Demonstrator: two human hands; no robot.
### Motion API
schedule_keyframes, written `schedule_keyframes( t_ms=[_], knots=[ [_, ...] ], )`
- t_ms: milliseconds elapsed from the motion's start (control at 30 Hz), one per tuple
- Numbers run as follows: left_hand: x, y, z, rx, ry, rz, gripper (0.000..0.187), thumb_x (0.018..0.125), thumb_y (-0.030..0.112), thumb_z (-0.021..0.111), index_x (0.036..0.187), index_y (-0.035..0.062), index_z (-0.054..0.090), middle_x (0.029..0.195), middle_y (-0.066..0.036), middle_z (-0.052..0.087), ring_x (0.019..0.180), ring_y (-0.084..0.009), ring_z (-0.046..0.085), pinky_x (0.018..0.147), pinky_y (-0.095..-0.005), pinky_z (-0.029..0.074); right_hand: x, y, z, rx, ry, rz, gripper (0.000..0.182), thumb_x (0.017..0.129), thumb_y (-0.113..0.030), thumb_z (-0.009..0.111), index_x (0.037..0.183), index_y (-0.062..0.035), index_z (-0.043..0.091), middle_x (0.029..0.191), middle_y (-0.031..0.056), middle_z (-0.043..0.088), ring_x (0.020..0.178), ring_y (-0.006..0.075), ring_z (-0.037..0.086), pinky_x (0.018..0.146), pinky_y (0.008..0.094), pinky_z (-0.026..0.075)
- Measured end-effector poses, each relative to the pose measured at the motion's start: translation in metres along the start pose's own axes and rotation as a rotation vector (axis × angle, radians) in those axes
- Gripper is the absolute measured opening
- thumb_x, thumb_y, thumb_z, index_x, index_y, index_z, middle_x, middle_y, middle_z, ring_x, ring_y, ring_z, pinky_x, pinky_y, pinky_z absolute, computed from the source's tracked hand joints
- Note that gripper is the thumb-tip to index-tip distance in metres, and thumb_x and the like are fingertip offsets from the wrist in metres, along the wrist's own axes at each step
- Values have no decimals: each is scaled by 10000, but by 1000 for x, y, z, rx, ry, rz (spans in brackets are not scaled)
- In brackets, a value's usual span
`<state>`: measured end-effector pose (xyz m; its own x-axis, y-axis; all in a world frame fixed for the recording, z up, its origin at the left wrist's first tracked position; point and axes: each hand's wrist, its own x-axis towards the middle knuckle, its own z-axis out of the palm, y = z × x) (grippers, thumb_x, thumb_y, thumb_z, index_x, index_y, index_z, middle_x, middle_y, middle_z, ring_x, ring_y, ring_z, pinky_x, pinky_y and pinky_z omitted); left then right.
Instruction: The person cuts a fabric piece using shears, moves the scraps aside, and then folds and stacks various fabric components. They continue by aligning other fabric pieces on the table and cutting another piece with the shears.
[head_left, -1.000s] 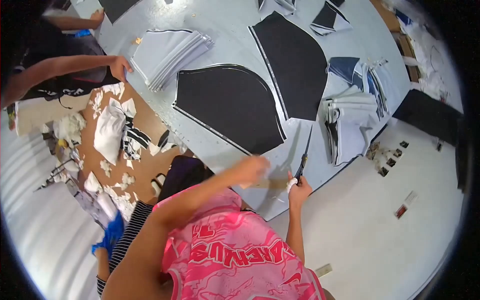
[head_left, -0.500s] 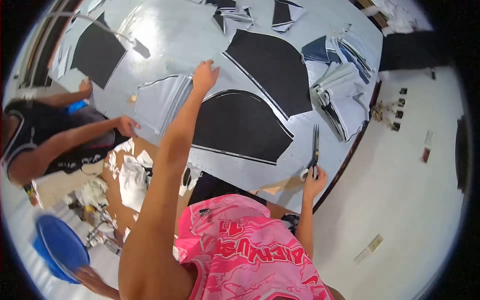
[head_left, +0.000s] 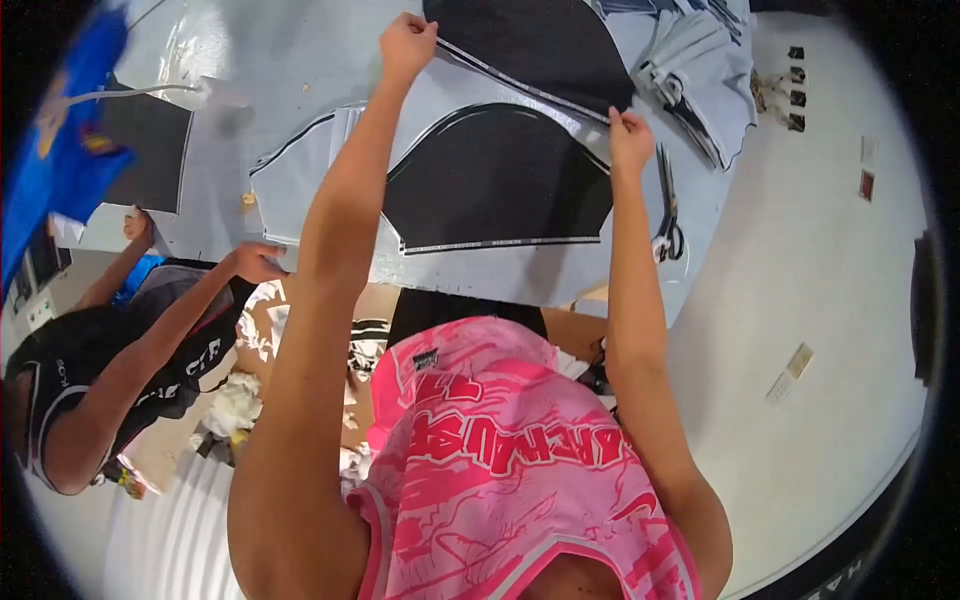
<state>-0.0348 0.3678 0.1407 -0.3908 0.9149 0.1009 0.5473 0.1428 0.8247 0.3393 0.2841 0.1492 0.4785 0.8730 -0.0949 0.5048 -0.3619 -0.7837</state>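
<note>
Across the table, a black fabric panel with a pale printed band along its near edge is held at both ends. My left hand pinches its left corner, and my right hand pinches the right end of the banded edge. A second black fabric panel, curved on top with a white-lined border, lies flat nearer to me. Black-bladed scissors rest on the table beside my right wrist, their points facing away.
Folded grey-white fabric pieces are heaped at the right edge of the table. A grey panel stack lies left of my left arm. A co-worker stands at the left, near another black panel. Blurred blue cloth hangs at upper left.
My right hand has put the scissors down on the table and taken hold of the far panel's edge. My left hand has moved onto that panel's left corner. Blue cloth has appeared at upper left.
</note>
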Motion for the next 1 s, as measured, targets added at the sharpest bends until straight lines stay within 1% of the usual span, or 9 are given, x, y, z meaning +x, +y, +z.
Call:
schedule_keyframes(
  t_ms=[33, 100, 233, 400, 500, 767, 833, 900, 1000],
  knots=[
    [-11, 1, -12, -106, -33, -48, 275, 787, 278, 806, 852, 27, 712, 809, -146, 737, 743, -310, 715, 716, -394, 552, -14, -9, -11, -4, 7, 15, 254, 873, -197, 808, 939, 18, 690, 869, 65, 702, 801, 124, 643, 712, 311, 549],
    [-44, 2, -36, -124, -36, -82, 280, 810, 246, 810, 854, 4, 675, 755, -121, 718, 683, -232, 692, 665, -362, 534, -39, -27, -31, 416, -65, 190, 290, 881, -170, 800, 1043, 23, 657, 930, 69, 682, 798, 135, 639, 726, 290, 567],
    [-164, 34, -101, -367, -86, -330, 194, 877, 90, 768, 933, -7, 610, 781, -29, 624, 684, -112, 583, 602, -284, 467, -97, -2, -64, 518, -110, 270, 314, 886, -127, 790, 1113, 14, 627, 943, 54, 646, 792, 127, 630, 721, 273, 574],
    [-296, -3, -109, -256, -70, -345, 184, 860, 7, 750, 937, 5, 583, 784, -47, 612, 678, -101, 560, 612, -266, 451, -148, 59, -72, 438, -111, 350, 271, 887, -103, 781, 1088, 4, 634, 914, 44, 642, 770, 114, 621, 691, 264, 558],
    [-328, -13, -104, -135, -71, -335, 177, 843, -13, 732, 945, 6, 589, 776, -80, 631, 660, -143, 585, 632, -298, 474, -155, 84, -76, 347, -133, 240, 256, 881, -93, 783, 1072, 0, 640, 883, 37, 645, 754, 108, 615, 661, 250, 529],
    [-343, -17, -128, 45, -94, -291, 176, 798, 38, 746, 915, 11, 617, 831, -140, 640, 797, -304, 648, 737, -395, 512, -171, 105, -99, 200, -139, 112, 227, 866, -87, 790, 1015, -6, 640, 849, 3, 631, 780, 89, 578, 706, 256, 482],
    [-339, 4, -135, 306, -132, -215, 177, 790, 67, 753, 919, 34, 636, 909, -132, 625, 885, -341, 610, 791, -436, 490, -174, 101, -104, 32, -102, 96, 266, 857, -104, 799, 1050, -4, 646, 875, 31, 645, 812, 122, 606, 751, 286, 505],
    [-314, 19, -132, 245, -68, -136, 178, 787, 72, 754, 922, 42, 641, 932, -132, 614, 910, -356, 590, 809, -453, 478, -179, 108, -104, -64, 33, -88, 310, 842, -116, 808, 1083, 0, 650, 937, 77, 658, 868, 183, 636, 800, 328, 519],
    [-235, 44, -110, 176, -10, 32, 184, 815, 107, 744, 954, 36, 647, 969, -151, 620, 948, -377, 586, 833, -474, 470, -191, 97, -117, -132, -3, -69, 351, 828, -130, 811, 1114, -7, 649, 1082, 115, 625, 985, 241, 629, 859, 356, 510]
  ],
)
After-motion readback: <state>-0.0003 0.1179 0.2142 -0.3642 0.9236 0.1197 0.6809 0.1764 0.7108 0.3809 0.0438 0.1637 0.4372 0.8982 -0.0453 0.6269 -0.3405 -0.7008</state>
